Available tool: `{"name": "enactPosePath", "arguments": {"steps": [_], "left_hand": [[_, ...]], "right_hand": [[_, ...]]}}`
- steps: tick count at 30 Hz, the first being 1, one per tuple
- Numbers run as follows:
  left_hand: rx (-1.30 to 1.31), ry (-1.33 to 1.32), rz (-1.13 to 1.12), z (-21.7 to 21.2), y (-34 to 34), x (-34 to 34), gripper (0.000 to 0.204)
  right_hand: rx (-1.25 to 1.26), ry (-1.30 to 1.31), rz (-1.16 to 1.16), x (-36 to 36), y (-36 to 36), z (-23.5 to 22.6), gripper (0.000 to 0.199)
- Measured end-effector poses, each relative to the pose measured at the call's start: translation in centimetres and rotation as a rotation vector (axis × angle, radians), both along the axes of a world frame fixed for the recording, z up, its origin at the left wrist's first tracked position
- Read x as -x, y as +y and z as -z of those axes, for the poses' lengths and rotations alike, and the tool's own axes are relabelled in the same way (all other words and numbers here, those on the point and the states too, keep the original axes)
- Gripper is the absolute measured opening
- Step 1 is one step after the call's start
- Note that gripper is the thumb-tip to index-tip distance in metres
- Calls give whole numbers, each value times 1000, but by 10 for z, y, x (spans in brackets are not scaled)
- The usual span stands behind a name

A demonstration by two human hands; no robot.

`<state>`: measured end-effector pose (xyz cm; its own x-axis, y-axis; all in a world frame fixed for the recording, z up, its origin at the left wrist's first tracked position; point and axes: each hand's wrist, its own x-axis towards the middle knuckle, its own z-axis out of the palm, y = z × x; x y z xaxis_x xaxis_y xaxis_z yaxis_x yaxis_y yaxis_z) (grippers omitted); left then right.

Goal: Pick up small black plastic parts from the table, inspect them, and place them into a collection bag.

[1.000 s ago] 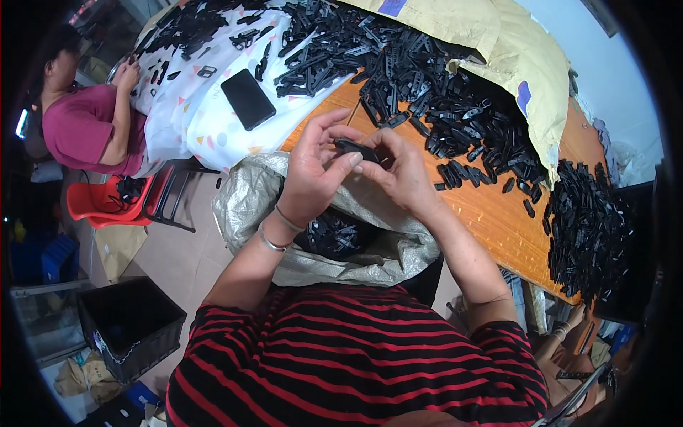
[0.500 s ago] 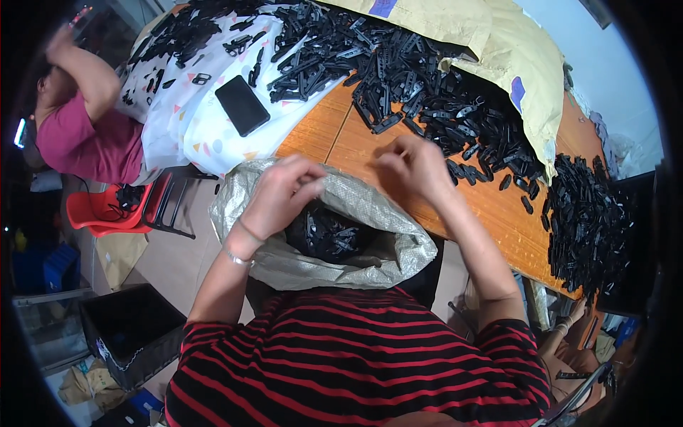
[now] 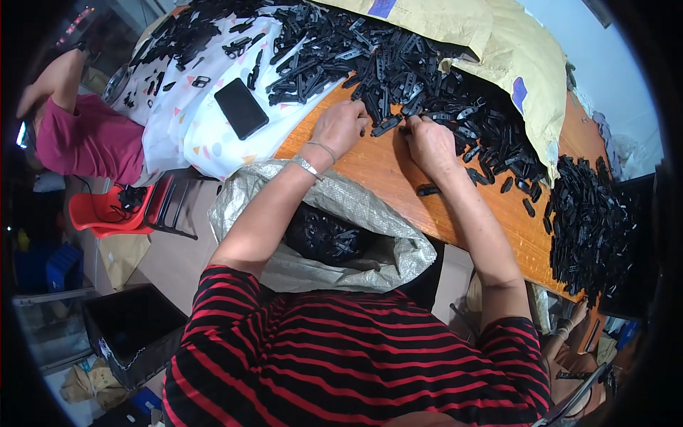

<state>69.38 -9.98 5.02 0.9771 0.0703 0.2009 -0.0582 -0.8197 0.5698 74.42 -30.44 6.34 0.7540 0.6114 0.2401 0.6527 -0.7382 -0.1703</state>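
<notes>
My left hand (image 3: pixel 340 129) is over the wooden table with its fingers curled together; a small black plastic part (image 3: pixel 363 132) shows at the fingertips. To its right, my right hand (image 3: pixel 432 146) reaches the near edge of a pile of black plastic parts (image 3: pixel 388 67), its thumb and fingers pinched at a dark piece that they mostly hide. One elongated black part (image 3: pixel 387 127) lies between the two hands, and another (image 3: pixel 428 190) rests by my right wrist. Below my left forearm, an open silvery woven sack (image 3: pixel 370 199) holds more black parts (image 3: pixel 327 235).
A black tablet (image 3: pixel 242 108) lies on patterned white sheeting (image 3: pixel 203 139). Brown paper (image 3: pixel 491 35) borders the pile. Another heap (image 3: pixel 587 220) covers the table's right end. A person in a magenta top (image 3: pixel 92 139) sits at left, near a red chair (image 3: pixel 107 213) and a black crate (image 3: pixel 135 331).
Both hands have moved forward from above the sack to the pile's edge, and their fingers have closed. A black part now lies by my right wrist. The person at left has lowered an arm.
</notes>
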Motion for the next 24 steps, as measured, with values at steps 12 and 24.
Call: {"name": "enactPosePath", "arguments": {"steps": [12, 24], "left_hand": [[-419, -253, 162, -3, 20, 6, 12], [-511, -178, 241, -6, 41, -2, 18]], "right_hand": [[-78, 79, 21, 10, 1, 9, 18], [-131, 181, 2, 25, -6, -3, 23]]}}
